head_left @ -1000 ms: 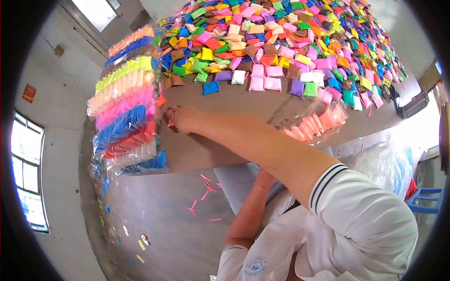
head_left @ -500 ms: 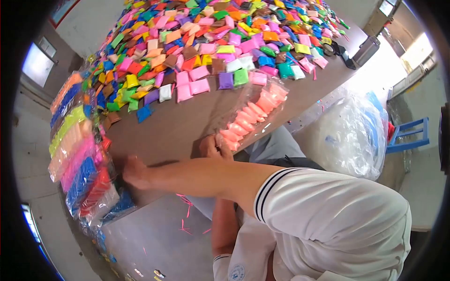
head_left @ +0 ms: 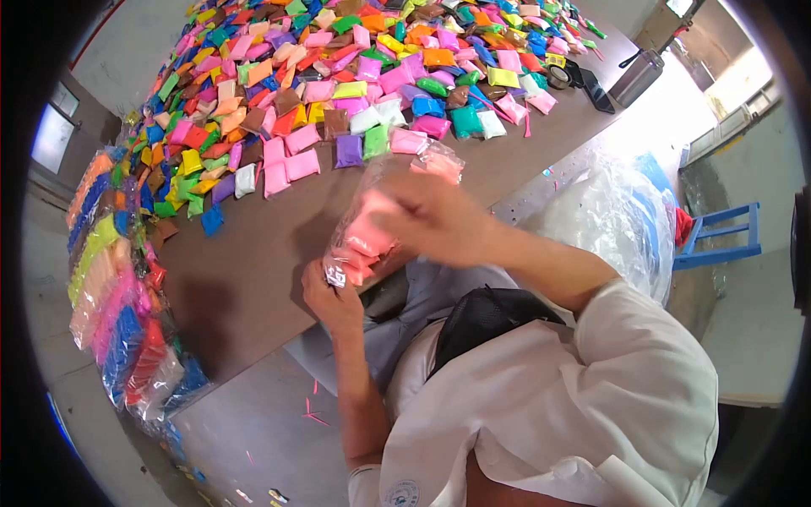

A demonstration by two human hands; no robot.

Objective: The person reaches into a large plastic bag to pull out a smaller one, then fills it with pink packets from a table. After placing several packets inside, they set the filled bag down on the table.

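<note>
Pink-packet bag [head_left: 372, 228], clear plastic, is held above the near table edge [head_left: 253, 287]; left hand [head_left: 331, 297] pinches its lower corner as an anchor; right hand [head_left: 427, 215] grasps the upper part, apparently to steady it; loose coloured packets [head_left: 355, 76] cover the far tabletop; filled bags [head_left: 118, 287] are stacked at the left end.

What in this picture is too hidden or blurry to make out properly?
All in the head view:
- The clear bag of pink packets: its upper part is hidden behind the blurred right hand.
- The label at the bag's lower end, by the left hand: print too small to read.
- The stacked packs at the table's end: cut off by the dark lens edge.
- The dark items beside the metal flask: too small to identify.
</note>
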